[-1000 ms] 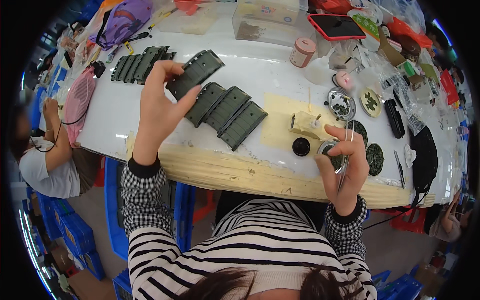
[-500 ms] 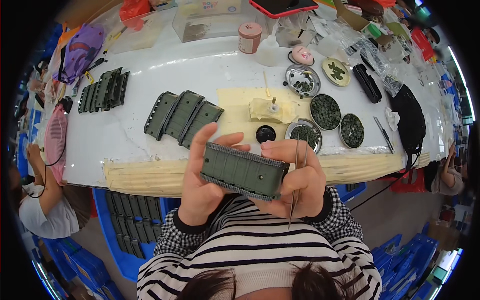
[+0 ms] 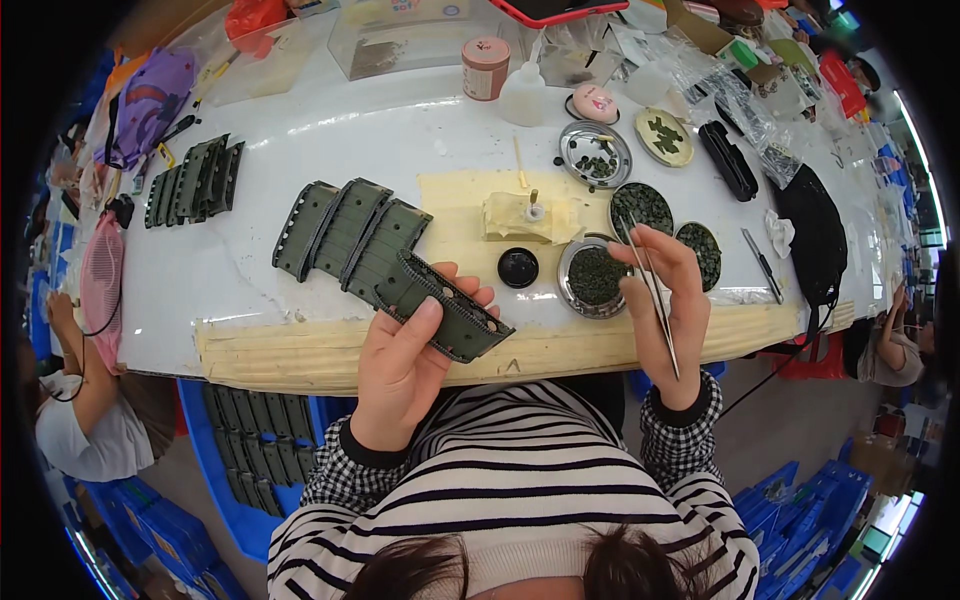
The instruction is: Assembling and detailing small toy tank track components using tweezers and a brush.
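Observation:
My left hand (image 3: 395, 370) grips a dark green moulded plate (image 3: 460, 325) with toothed long edges, tilted down to the right. Its far end overlaps the row of similar green plates (image 3: 345, 235) on the table; whether they touch, I cannot tell. Metal tweezers (image 3: 657, 305) lie between the fingers of my right hand (image 3: 675, 300), slanting across it, with one end over the round tins. Just left of that hand is a metal dish (image 3: 566, 288) of small dark green bits. Behind it stands a tin of larger green pieces (image 3: 640, 208), with another tin (image 3: 717, 255) to the right.
A tape-wrapped block (image 3: 530, 220) with a small upright post stands mid-table, a black round cup (image 3: 518, 268) before it. White squeeze bottle (image 3: 523, 95) and pink tin (image 3: 485, 70) stand behind. More green plates fill a blue crate (image 3: 235, 490) below left.
My hands have parted. The left has lowered the green plate towards the row and turned it; the right has let go of the plate and moved right and up with the tweezers.

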Available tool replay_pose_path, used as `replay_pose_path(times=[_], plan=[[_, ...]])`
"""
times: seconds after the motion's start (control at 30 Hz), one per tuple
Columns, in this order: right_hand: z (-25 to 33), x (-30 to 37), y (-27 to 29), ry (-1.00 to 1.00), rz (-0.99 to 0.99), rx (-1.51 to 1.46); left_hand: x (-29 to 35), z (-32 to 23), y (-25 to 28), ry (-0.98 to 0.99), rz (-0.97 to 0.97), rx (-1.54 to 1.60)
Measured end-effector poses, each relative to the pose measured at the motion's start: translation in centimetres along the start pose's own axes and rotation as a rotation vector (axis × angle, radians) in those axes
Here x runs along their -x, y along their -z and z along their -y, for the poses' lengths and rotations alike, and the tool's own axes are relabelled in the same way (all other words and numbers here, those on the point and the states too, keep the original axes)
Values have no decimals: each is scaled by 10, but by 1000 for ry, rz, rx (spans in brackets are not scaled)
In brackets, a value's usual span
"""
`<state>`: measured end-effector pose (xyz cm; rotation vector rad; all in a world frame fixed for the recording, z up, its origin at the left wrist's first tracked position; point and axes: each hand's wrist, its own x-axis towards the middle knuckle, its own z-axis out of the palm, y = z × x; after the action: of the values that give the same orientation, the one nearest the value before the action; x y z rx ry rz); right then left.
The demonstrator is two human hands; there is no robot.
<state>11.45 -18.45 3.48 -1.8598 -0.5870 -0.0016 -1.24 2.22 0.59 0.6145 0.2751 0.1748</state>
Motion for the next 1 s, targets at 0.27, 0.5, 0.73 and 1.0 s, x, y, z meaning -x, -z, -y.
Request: replay_pose_path(times=[0.27, 0.5, 0.73, 1.0], plan=[[-29, -18, 2, 121, -41, 238, 3, 2, -3, 34, -14, -108], [-36, -21, -1, 164, -26, 345, 3, 1, -12, 63, -63, -176], [-38, -22, -2, 183, -6, 353, 1, 1, -20, 6, 33, -210], [-36, -21, -3, 178, 4, 351, 3, 5, -10, -8, 98, -210]])
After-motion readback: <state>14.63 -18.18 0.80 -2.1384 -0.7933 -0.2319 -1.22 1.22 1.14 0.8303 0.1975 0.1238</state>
